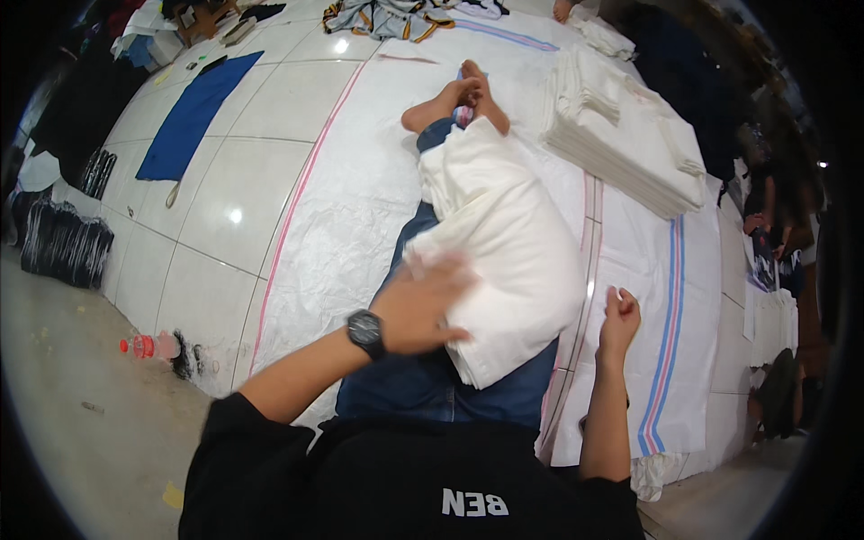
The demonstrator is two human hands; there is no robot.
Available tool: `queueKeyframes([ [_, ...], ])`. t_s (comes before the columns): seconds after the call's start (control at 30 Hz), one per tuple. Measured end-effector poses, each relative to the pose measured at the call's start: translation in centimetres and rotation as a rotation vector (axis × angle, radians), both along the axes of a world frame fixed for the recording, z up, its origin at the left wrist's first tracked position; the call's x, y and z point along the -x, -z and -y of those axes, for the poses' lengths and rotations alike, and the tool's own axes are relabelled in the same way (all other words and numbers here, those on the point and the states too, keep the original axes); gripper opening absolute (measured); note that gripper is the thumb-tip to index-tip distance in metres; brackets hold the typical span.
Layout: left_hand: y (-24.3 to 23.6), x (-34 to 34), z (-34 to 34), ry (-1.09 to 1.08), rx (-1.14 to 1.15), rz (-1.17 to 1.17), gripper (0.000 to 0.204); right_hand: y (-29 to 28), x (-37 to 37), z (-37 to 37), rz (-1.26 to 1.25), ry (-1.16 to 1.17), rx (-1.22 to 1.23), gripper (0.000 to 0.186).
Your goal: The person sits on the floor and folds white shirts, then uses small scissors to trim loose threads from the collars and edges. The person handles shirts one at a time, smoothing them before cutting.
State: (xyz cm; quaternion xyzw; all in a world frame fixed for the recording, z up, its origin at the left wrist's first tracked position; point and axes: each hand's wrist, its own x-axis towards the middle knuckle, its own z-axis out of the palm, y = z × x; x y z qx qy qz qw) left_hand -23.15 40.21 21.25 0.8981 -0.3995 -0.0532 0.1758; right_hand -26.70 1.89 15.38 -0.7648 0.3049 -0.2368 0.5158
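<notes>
A soft white cloth with loose folds [517, 256] lies across the person's lap and legs, over blue denim trousers [400, 387], its rounded right edge hanging toward the right thigh. The left hand [423, 301], blurred, is at the cloth's near left side, its fingers spread and released rather than clenched; whether the palm presses on the fabric or is just above it cannot be told. A round black wristwatch [365, 333] sits on that wrist. The right hand [621, 319] is raised apart from the cloth, to its right, fingers curled in toward the thumb; whether they grasp anything small cannot be told. Bare feet [481, 103] point away beyond the cloth, above a white woven plastic sheet with a pink edge line [351, 216]. To the right, a thick stack of folded white cloths [621, 135] is near the far end of a white sheet with blue and pink stripes [702, 342]. At left, a flat dark-blue cloth [198, 117] lies on the pale tiled floor [220, 216], well apart from a clear plastic bottle with red cap [148, 346].
</notes>
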Motion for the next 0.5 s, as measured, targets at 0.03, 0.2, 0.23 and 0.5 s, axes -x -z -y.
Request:
queueKeyframes([
  [0.03,2.6,0.3,-2.3,-0.265,-0.099,-0.052,0.077,0.4,1.4,-0.3,0.1,-0.013,0.014,0.019],
  [0.2,8.5,3.2,-9.6,-0.827,0.267,-0.097,0.07,-4.8,4.1,-6.9,0.255,-0.383,0.099,0.015],
  [0.23,9.0,3.9,-10.1,-0.82,0.366,-0.231,0.07,-5.8,3.8,-9.3,0.313,-0.524,0.204,0.011],
  [0.5,12.3,-3.4,-4.9,-0.784,1.217,-0.838,0.054,-6.6,0.0,-18.9,0.363,-0.805,0.752,0.027],
])
